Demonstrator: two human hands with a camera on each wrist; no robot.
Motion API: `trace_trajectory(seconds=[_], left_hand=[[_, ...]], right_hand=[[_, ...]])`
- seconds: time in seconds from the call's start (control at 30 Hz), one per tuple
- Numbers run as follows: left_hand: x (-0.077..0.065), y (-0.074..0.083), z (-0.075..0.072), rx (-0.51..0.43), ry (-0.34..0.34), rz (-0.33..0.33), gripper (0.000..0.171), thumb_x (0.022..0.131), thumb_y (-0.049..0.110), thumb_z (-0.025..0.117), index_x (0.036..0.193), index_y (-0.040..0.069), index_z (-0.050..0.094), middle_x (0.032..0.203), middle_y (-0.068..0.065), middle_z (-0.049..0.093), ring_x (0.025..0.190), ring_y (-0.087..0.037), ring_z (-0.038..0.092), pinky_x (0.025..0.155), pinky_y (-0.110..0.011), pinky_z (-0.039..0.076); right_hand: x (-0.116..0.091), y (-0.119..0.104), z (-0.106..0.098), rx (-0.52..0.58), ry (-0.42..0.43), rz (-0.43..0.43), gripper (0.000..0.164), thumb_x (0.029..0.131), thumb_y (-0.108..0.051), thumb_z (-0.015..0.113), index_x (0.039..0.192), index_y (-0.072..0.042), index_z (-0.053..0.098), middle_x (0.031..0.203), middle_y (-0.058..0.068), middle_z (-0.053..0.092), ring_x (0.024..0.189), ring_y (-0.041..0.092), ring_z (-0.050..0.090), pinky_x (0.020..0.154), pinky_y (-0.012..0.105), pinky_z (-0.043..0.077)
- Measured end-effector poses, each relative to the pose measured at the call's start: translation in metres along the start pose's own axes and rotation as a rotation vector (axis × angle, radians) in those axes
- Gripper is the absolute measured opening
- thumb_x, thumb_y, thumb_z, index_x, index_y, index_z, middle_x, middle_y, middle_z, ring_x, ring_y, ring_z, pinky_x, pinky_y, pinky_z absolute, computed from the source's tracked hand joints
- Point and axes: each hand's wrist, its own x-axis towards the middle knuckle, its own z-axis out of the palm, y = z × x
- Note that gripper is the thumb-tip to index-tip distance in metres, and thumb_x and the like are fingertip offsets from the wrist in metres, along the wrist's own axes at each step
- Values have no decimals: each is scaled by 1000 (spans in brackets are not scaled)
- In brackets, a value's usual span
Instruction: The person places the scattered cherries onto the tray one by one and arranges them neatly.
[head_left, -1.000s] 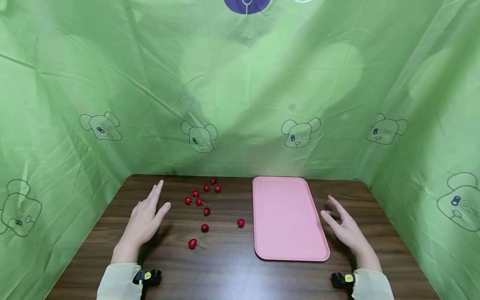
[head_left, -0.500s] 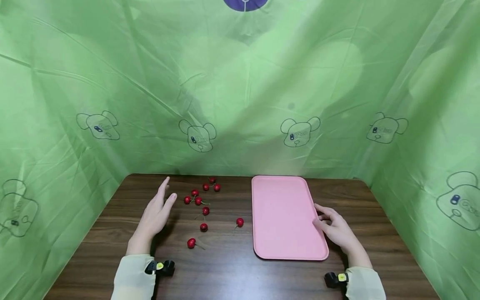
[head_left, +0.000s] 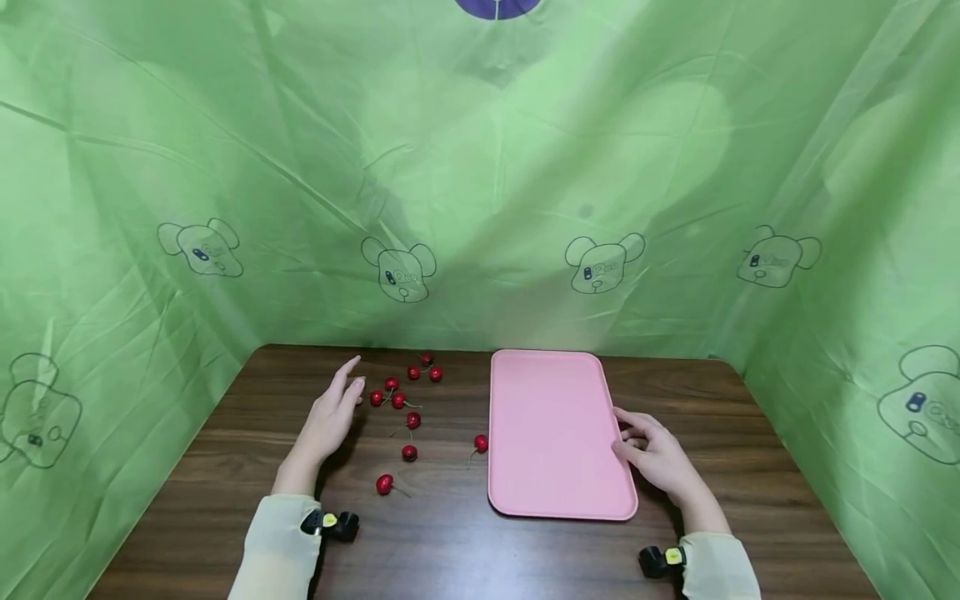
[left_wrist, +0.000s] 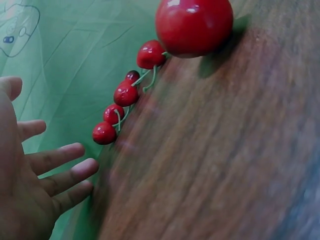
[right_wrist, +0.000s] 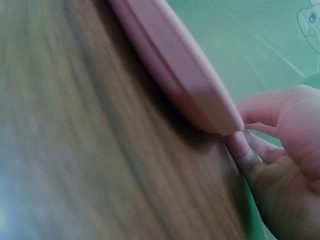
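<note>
My right hand [head_left: 663, 458] grips the right edge of a flat pink tray [head_left: 555, 437]. In the right wrist view, the thumb lies over the tray's rim [right_wrist: 200, 65] and fingers reach below it. Over the left part of the table, my left hand [head_left: 330, 421] hovers with fingers apart, holding nothing. Several red cherries with green stems lie between it and the tray. A trio including one cherry [head_left: 398, 401] is closest to the left fingertips. A single cherry [head_left: 481, 443] lies right at the tray's left edge. In the left wrist view a cherry [left_wrist: 194, 25] looms large.
The dark wooden table [head_left: 442, 558] ends at a green cloth backdrop [head_left: 495, 208] with bear-face prints, which also rises on both sides. More cherries lie near the back edge, among them one cherry [head_left: 436, 375]; the nearest cherry [head_left: 384, 484] lies apart in front.
My right hand has come left, taken hold of the tray's right edge and shifted the tray left, up to the single cherry. My left hand has moved right, nearer the cherries.
</note>
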Motion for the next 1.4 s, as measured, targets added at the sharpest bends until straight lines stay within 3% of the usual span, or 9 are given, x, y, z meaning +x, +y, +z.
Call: trace_trajectory(seconds=[0.13, 0.3, 0.53, 0.63, 0.87, 1.13, 1.4], left_hand=[[5, -1, 5, 8, 0, 11, 59, 119, 43, 42, 172, 20, 32, 153, -22, 61, 133, -46, 64, 114, -68, 42], [7, -7, 11, 12, 10, 36, 55, 115, 23, 56, 166, 10, 41, 147, -21, 66, 125, -40, 67, 107, -62, 48], [9, -11, 14, -8, -16, 84, 49, 115, 19, 55, 162, 5, 47, 148, -19, 67, 136, -47, 55, 114, -66, 37], [9, -12, 15, 5, -26, 110, 47, 113, 13, 58, 159, 3, 51, 144, -19, 69, 134, -48, 55, 113, -66, 36], [7, -14, 15, 1, -46, 99, 49, 110, 5, 61, 158, 7, 54, 134, -14, 75, 116, -36, 62, 99, -56, 41], [5, -20, 16, 39, -36, 117, 41, 107, 2, 65, 146, 11, 68, 127, -13, 74, 121, -37, 62, 106, -58, 42], [4, -19, 18, 69, -31, 113, 31, 105, 11, 73, 136, 13, 76, 127, -12, 73, 118, -36, 60, 102, -57, 44]], right_hand=[[1, -5, 3, -13, 3, -7, 57, 100, -2, 77, 153, 4, 58, 145, 23, 60, 112, 28, 66, 88, 21, 56], [2, -9, 8, -7, 0, -8, 58, 99, 0, 77, 153, 4, 58, 144, 23, 60, 111, 28, 67, 88, 21, 56], [5, -11, 14, -13, -1, -22, 58, 97, 0, 79, 151, 3, 60, 143, 22, 62, 109, 27, 68, 88, 22, 56], [5, -12, 16, -27, 2, -31, 58, 96, 0, 80, 150, 4, 61, 142, 21, 63, 107, 25, 68, 87, 22, 56], [6, -10, 22, -27, 3, -45, 57, 96, -2, 81, 150, 1, 63, 140, 19, 65, 105, 24, 66, 86, 24, 55], [7, -6, 25, 29, 10, -21, 58, 96, -4, 82, 151, -3, 64, 139, 17, 65, 105, 24, 64, 83, 24, 53], [6, -4, 24, 43, 12, -46, 58, 96, -5, 83, 150, -3, 64, 138, 17, 66, 102, 21, 64, 82, 23, 53]])
